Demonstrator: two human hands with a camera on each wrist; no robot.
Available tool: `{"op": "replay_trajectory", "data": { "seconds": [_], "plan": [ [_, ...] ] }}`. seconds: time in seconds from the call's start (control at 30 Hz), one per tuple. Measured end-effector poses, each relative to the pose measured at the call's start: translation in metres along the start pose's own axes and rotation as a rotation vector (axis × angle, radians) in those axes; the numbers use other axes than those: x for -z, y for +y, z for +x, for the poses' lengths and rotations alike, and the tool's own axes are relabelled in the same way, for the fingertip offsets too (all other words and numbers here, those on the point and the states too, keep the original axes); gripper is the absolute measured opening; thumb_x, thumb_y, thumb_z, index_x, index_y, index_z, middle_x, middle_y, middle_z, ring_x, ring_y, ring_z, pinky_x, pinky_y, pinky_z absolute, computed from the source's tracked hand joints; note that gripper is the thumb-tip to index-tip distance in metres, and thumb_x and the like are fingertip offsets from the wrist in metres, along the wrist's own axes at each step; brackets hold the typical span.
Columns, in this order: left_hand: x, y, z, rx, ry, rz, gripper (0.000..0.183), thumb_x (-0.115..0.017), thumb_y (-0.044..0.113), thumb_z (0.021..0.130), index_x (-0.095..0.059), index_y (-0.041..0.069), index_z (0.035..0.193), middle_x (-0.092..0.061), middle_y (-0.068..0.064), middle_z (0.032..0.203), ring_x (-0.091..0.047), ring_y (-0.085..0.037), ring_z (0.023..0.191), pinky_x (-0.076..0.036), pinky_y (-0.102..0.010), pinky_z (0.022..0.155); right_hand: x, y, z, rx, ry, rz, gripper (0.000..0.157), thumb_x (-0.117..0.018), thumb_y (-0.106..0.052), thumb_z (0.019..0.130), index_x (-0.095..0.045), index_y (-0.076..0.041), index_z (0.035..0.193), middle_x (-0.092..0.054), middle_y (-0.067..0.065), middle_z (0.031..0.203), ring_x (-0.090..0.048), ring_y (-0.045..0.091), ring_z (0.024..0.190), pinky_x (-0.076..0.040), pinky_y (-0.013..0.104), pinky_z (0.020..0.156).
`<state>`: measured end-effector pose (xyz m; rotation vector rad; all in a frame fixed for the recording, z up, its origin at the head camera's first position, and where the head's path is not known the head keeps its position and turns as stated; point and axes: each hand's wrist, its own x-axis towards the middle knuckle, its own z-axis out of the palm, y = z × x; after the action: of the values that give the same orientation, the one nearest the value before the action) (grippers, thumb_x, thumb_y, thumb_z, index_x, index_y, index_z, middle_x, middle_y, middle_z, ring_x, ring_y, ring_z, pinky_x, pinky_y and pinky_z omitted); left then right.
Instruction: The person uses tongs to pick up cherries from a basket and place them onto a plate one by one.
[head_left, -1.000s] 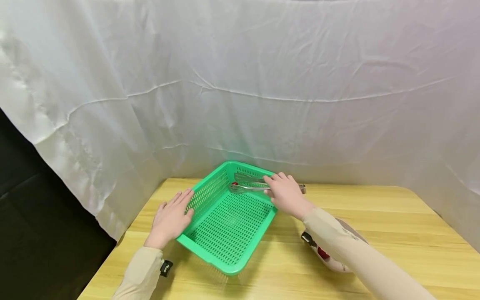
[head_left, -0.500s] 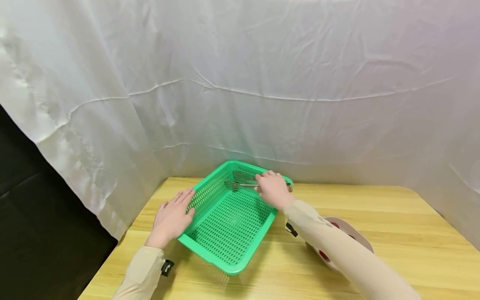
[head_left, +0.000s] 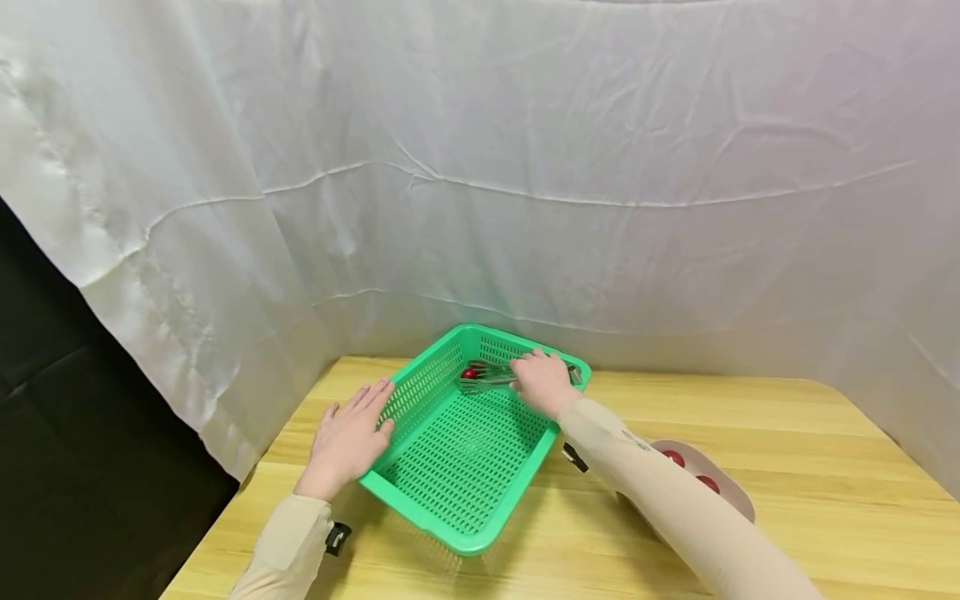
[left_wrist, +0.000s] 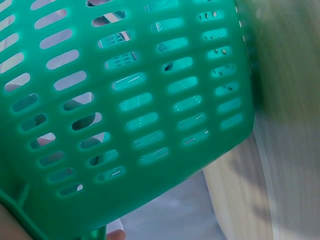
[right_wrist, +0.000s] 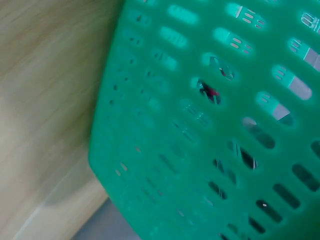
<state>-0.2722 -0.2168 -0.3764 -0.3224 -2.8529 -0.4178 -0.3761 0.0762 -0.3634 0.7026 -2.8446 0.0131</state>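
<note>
A green perforated plastic basket [head_left: 495, 521] stands on the table. Along its left rim lies my left hand [head_left: 348, 442], fingers straight. My right hand [head_left: 543, 381] reaches over the far right corner and grips metal tongs [head_left: 491, 382]. Their two slotted ends point left inside the basket, slightly apart. Right at those ends is a small, shiny red round thing [head_left: 468, 373], in the far left corner. In the left wrist view the basket's slotted wall [left_wrist: 150, 100] hides most else. The right wrist view also shows slotted wall [right_wrist: 165, 135], with a bit of red behind one slot.
On the right of the wooden table [head_left: 810, 433] sits a pinkish tray [head_left: 738, 496] with red round things [head_left: 707, 483] in it, partly covered by the right sleeve. A white curtain [head_left: 540, 250] hangs behind and to the left of the table.
My right hand has moved left with the tongs, and their ends have come lower into the basket. The red round thing shows more fully now. My left hand keeps its place.
</note>
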Motion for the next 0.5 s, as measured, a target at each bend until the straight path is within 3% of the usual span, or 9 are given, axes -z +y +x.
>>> {"op": "replay_trajectory", "data": {
  "seconds": [0.3, 0.5],
  "plan": [
    [0.0001, 0.0009, 0.0000, 0.006, 0.006, -0.004, 0.058, -0.049, 0.026, 0.100, -0.035, 0.008, 0.153, -0.028, -0.008, 0.159, -0.024, -0.035, 0.145, -0.011, -0.069, 0.111, -0.0057, -0.0004, 0.0098, -0.021, 0.013, 0.013, 0.023, -0.070, -0.021, 0.093, -0.072, -0.011, 0.114, -0.070, 0.005, 0.096, -0.058, 0.025, 0.084, -0.051, 0.043, 0.069],
    [-0.0020, 0.0007, 0.0004, 0.008, 0.003, -0.014, 0.058, -0.048, 0.027, 0.100, -0.034, 0.009, 0.153, -0.028, -0.007, 0.159, -0.024, -0.035, 0.145, -0.010, -0.068, 0.111, -0.0053, 0.0021, 0.0067, -0.032, 0.028, 0.029, 0.030, -0.071, -0.021, 0.091, -0.072, -0.013, 0.120, -0.072, 0.004, 0.104, -0.061, 0.025, 0.087, -0.053, 0.044, 0.066]
  ]
}}
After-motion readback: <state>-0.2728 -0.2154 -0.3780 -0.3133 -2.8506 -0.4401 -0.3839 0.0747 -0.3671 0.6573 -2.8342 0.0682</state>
